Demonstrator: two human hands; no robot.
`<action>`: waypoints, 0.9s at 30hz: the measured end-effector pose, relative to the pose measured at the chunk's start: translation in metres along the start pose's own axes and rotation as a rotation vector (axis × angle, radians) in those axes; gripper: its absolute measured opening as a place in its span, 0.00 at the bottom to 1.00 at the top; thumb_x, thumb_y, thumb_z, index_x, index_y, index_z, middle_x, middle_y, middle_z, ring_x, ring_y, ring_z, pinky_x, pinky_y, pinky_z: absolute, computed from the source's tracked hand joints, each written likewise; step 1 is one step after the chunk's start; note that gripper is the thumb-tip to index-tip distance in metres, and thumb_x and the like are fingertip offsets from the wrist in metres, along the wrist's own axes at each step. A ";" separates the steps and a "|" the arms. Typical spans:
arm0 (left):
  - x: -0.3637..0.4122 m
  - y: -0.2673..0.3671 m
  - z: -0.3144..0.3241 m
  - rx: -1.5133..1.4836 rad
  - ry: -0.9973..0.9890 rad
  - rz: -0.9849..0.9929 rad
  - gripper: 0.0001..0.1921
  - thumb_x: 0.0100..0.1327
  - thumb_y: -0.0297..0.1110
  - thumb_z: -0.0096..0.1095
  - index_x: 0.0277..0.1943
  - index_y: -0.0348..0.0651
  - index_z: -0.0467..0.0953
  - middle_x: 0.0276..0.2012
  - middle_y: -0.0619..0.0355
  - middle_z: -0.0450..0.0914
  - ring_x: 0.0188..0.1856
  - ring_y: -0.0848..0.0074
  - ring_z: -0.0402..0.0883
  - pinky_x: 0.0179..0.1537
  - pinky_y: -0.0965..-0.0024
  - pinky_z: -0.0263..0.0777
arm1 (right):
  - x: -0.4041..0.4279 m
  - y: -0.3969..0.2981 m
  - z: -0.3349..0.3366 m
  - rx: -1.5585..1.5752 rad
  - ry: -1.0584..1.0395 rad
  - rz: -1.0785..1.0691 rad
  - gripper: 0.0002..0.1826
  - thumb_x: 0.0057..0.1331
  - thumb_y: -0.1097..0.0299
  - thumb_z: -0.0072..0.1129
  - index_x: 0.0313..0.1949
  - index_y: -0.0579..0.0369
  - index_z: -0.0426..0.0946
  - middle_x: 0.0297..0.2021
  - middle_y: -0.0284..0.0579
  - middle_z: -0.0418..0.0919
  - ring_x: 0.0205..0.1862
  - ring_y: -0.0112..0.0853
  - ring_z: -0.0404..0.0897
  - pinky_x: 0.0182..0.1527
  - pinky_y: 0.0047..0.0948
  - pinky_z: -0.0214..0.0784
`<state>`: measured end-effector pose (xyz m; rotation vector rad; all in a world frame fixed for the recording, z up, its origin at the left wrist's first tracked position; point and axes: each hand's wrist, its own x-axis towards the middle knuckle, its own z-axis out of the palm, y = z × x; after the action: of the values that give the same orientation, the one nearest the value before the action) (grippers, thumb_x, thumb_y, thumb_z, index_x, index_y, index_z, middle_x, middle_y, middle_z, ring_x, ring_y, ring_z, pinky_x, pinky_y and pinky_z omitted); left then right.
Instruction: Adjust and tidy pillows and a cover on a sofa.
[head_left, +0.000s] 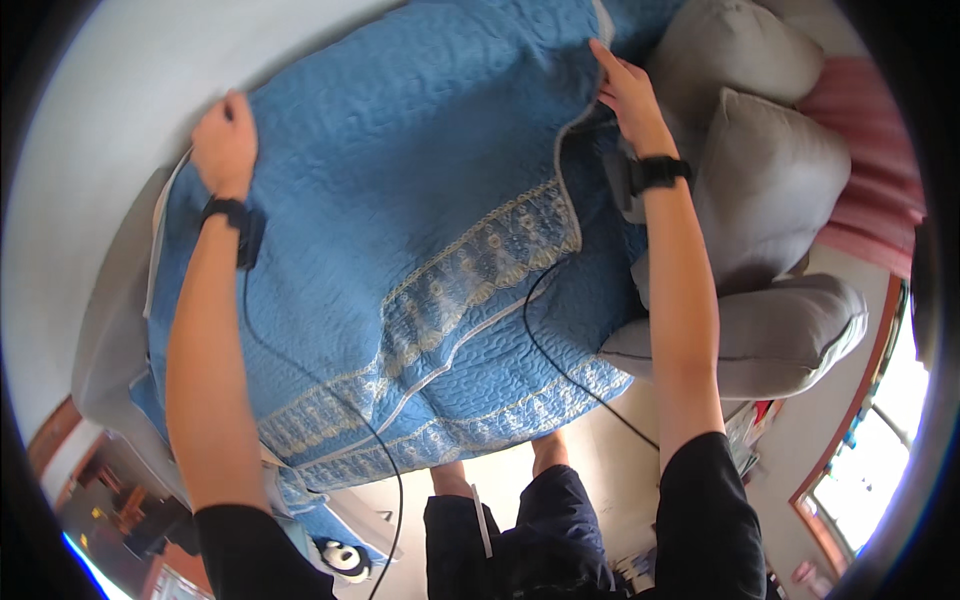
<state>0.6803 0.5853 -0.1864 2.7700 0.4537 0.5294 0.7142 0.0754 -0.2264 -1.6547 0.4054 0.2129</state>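
A blue quilted cover (420, 172) with a pale edging and a lace-patterned band (487, 247) spreads in front of me. At its far left, my left hand (227, 146) is closed in a fist on the cover. My right hand (630, 97) pinches the pale edge of the cover at the upper right, its index finger stretched along it. Beneath lies a second blue quilted layer (487, 352) with a similar patterned border, partly hidden by the upper one. Each wrist wears a black strapped device, with a black cable (386, 450) trailing from the left one.
Grey cushions (772, 180) pile up on the right, one (750, 345) reaching over the near edge. A grey sofa arm (120, 300) stands at left by the white wall (97, 172). A panda plush (346, 560) is low at left. Pale floor (495, 480) shows around my legs.
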 end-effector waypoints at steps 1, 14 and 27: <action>0.002 0.002 -0.006 -0.075 0.033 0.000 0.23 0.75 0.48 0.50 0.44 0.35 0.83 0.39 0.37 0.85 0.43 0.41 0.83 0.46 0.50 0.75 | -0.009 -0.001 0.008 0.052 -0.048 -0.030 0.29 0.63 0.42 0.71 0.47 0.57 0.82 0.31 0.26 0.70 0.35 0.19 0.68 0.40 0.22 0.61; -0.162 -0.197 -0.131 0.324 0.403 -0.077 0.40 0.64 0.47 0.74 0.71 0.38 0.63 0.59 0.41 0.75 0.62 0.47 0.73 0.63 0.51 0.66 | -0.025 -0.040 -0.010 0.025 -0.072 -0.016 0.15 0.74 0.58 0.62 0.52 0.54 0.79 0.44 0.32 0.84 0.45 0.23 0.81 0.51 0.24 0.70; 0.010 -0.297 -0.229 -0.045 0.405 -0.236 0.19 0.71 0.24 0.52 0.60 0.19 0.71 0.33 0.44 0.89 0.40 0.66 0.91 0.45 0.70 0.81 | 0.026 -0.080 -0.004 0.104 0.172 -0.105 0.18 0.69 0.58 0.68 0.46 0.61 0.83 0.28 0.30 0.74 0.28 0.23 0.71 0.32 0.25 0.63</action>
<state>0.5237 0.9086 -0.0773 2.5143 0.8323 1.0283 0.7685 0.0748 -0.1618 -1.5918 0.4500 -0.0285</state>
